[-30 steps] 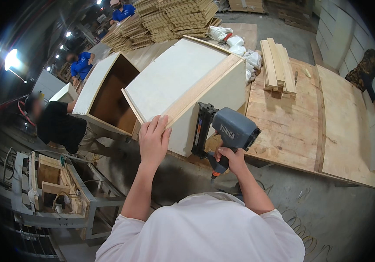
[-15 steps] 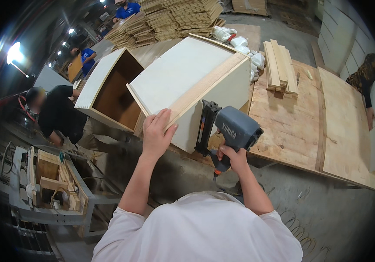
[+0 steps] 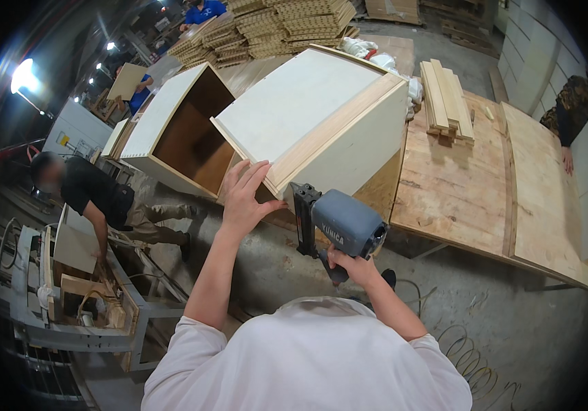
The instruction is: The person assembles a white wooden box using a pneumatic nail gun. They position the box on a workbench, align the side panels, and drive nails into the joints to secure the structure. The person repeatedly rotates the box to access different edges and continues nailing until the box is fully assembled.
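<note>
A white cabinet box (image 3: 294,103) with pale wooden edges lies tilted in front of me. Along its right side runs a light wooden strip (image 3: 342,121). My left hand (image 3: 242,202) rests on the near corner of the box, its fingers spread over the edge and thumb apart. In my right hand (image 3: 350,266) is a grey pneumatic nail gun (image 3: 349,220), gripped by its handle. The gun's nose touches or nearly touches the near corner, close to my left thumb; I cannot tell which.
Left of the box stands an open cabinet (image 3: 170,130) with a brown inside. Wooden strips (image 3: 448,99) lie on a plywood table (image 3: 451,198) at right. A person in black (image 3: 99,192) bends over a grey metal frame (image 3: 88,335). An air hose (image 3: 469,356) coils on the floor.
My right hand has brought the nail gun left and lower, toward the near corner of the box. My left hand's fingers have spread. The person in black has reached down to the metal frame.
</note>
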Available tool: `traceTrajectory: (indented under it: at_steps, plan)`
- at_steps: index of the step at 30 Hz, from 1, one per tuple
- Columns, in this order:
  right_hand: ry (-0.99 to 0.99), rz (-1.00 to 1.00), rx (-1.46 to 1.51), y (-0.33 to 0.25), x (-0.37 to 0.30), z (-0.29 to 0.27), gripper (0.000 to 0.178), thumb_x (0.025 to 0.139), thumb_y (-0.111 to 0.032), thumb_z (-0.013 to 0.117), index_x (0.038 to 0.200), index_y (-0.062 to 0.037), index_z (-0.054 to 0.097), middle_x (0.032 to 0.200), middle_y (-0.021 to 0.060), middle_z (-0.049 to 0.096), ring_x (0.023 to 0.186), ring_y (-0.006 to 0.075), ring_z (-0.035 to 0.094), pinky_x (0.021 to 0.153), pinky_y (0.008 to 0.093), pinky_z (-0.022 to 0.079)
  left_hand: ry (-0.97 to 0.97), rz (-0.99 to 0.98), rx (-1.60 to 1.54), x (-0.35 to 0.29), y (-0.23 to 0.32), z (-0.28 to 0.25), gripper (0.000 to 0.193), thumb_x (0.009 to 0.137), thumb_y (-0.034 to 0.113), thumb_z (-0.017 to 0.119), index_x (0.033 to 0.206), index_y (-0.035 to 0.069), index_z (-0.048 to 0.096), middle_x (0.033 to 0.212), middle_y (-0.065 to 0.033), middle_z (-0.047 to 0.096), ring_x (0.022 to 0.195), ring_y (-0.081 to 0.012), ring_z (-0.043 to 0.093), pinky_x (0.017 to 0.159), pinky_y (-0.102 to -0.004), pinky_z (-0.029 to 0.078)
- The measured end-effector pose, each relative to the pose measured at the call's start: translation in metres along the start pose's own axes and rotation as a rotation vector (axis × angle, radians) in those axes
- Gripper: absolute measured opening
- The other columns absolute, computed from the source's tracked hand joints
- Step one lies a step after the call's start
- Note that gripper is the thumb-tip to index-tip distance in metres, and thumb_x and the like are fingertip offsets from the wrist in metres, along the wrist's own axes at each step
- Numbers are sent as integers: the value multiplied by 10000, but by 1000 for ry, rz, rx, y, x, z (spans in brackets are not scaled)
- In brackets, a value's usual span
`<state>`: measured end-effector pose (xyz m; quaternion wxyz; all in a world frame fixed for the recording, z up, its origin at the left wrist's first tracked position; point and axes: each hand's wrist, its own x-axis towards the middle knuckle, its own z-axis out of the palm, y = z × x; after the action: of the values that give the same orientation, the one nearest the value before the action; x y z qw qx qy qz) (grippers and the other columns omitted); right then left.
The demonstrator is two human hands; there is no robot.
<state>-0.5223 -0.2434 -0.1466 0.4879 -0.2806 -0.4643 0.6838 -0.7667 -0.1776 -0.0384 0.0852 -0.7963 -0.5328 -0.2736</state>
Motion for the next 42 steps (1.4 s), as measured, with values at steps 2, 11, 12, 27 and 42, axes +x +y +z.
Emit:
traceTrajectory:
  at_steps: [2,11,12,27,42]
  plan:
    - [8,-19,-20,4,0,3,80,800,-22,655,844,-21,589,705,36,594,611,124,562,554,288,465,6,3,-8,-2,-3,2,744,537,290,858,1208,110,591,1254,1,586,1242,-285,420,1036,-435,325]
    - [54,-43,-128,7,-2,10,81,805,-46,662,844,-30,592,691,23,587,605,123,552,556,288,457,48,27,13,-6,-8,6,740,524,314,860,1189,115,602,1240,2,593,1222,-280,434,1033,-437,325]
    - [63,-29,-147,7,-2,10,80,808,-51,660,843,-29,592,688,23,586,602,123,550,554,291,456,58,34,13,-5,-8,6,736,525,320,859,1184,115,604,1239,3,593,1219,-280,437,1032,-439,325]
    - [194,-60,-173,7,-45,15,135,841,-147,634,813,-32,566,697,45,560,663,144,540,675,291,440,45,223,47,26,-94,-12,369,642,214,801,958,155,620,970,9,610,1032,-182,550,1003,-401,304]
    - [433,-494,-1012,43,-92,23,380,811,-113,648,1183,-59,595,1195,141,591,1119,337,550,949,442,433,429,84,-62,-41,47,27,226,714,285,776,883,170,679,832,36,571,851,-185,487,835,-355,314]
